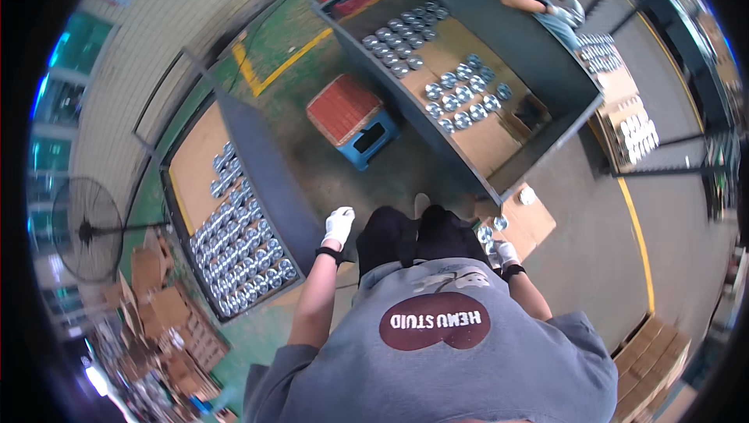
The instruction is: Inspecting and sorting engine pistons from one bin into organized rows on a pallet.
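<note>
Silvery round metal parts (pixel 500 222) lie at ten and twelve o'clock just beside the gloved right hand (pixel 506 253), on cardboard (pixel 536 224); its opening and grip cannot be told. The gloved left hand (pixel 339 226) is curled, contents unclear. From it, a metal bin (pixel 265 166) stands at nine o'clock, a red-topped stool (pixel 342 109) at twelve.

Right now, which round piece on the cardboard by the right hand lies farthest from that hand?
The whitish round piece, right of the dark bin's near corner: it sits alone, while the others lie closer to the right hand.
</note>
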Tool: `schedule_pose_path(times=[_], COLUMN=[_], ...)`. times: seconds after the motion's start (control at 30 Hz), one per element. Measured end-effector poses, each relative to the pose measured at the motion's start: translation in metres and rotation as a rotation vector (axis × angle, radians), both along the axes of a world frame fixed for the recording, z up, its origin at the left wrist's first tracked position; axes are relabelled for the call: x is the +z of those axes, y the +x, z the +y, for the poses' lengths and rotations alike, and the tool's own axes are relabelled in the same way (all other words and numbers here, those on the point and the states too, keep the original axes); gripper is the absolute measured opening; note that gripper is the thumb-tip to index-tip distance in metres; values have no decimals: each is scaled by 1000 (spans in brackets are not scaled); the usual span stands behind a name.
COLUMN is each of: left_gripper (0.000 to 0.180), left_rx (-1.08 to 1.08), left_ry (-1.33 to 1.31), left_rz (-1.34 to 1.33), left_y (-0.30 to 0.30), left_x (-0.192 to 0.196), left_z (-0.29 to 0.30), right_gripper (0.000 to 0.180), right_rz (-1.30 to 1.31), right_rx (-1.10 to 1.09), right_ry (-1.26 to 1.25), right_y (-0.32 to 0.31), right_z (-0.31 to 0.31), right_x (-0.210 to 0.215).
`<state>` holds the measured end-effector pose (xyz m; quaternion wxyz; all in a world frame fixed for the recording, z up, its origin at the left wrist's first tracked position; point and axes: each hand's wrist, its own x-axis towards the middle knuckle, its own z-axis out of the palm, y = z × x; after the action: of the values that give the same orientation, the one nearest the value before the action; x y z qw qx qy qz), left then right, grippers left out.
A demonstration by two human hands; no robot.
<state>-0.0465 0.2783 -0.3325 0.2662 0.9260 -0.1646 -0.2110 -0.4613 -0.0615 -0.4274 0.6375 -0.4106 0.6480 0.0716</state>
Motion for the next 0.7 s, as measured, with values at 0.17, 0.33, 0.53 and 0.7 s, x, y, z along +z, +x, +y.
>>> schedule_pose_path(times=[0.17, 0.33, 0.53, 0.7], left_gripper=[34, 34, 35, 33], left_rx=[-116, -54, -183, -440], left_ry=[321, 565, 599, 593], left_rz=[144, 324, 256, 130], left_y=[4, -1, 50, 126], left_x=[-7, -31, -40, -10], left_z=[1, 27, 36, -27], right_gripper=[30, 34, 36, 37], right_rz=[-361, -409, -434, -478], right_rx=[283, 353, 299, 100], right_ry=[-230, -266, -260, -281], right_y=[125, 196, 230, 248], right_z=[-62, -78, -87, -109], right_x=[61, 138, 170, 193])
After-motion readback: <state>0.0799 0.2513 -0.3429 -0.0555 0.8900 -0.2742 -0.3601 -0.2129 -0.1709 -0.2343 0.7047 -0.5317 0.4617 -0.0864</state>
